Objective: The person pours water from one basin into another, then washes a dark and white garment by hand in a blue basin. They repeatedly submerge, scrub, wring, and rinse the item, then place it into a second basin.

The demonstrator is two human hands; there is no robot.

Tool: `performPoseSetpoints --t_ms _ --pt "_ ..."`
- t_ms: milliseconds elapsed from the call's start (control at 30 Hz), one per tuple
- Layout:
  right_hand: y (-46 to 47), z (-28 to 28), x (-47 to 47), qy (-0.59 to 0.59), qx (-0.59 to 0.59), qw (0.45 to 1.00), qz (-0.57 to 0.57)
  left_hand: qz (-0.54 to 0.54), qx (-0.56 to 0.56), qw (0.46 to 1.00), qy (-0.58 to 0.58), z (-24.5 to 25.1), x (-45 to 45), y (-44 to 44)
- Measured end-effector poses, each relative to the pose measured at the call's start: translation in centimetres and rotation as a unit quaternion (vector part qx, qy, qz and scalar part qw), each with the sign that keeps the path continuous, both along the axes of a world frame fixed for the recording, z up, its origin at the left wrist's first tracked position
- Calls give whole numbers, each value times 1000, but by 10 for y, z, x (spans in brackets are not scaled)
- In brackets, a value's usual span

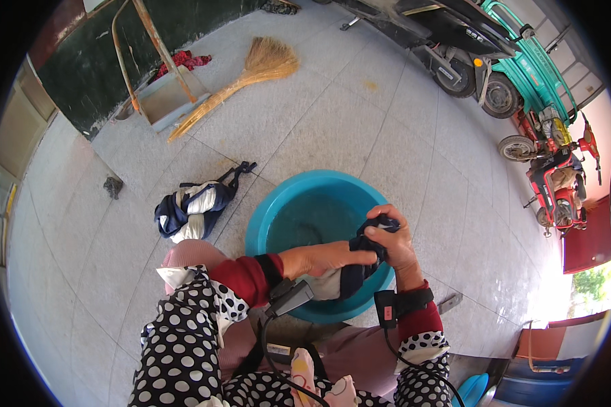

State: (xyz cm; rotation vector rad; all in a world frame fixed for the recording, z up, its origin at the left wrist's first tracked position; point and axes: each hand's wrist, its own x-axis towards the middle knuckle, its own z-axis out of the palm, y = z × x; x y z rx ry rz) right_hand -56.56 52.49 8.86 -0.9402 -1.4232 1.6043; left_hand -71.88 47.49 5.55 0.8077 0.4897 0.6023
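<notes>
A round blue plastic basin (258, 229) with cloudy water stands on the tiled floor between my knees. My right hand (393, 239) grips a bunched part of a wet navy and white cloth (354, 279) above the basin's right side. My left hand (336, 257) lies against the same cloth, its fingers around the dark fabric, partly hidden. The cloth's lower, pale part hangs into the basin. Left of the basin, a crumpled navy and white garment (198, 206) lies on the floor.
A straw broom (270, 58) and a metal dustpan (170, 102) lie at the upper left, near a red cloth (186, 60). Scooters (555, 178) and a green cargo tricycle (534, 66) stand at the right. A flat grey piece (450, 303) lies right of the basin; blue slippers (471, 389) sit lower right.
</notes>
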Motion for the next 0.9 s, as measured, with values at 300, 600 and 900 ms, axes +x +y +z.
performPoseSetpoints --t_ms 300,600,900 --pt "-12 -66 -21 -406 102 904 -80 1 213 875 436 -25 11 -11" --pt "15 -54 -7 -24 -65 995 -73 189 137 925 302 -37 0 17" --pt "-6 -50 6 -139 -3 987 75 360 -171 913 -91 -10 -17 40"
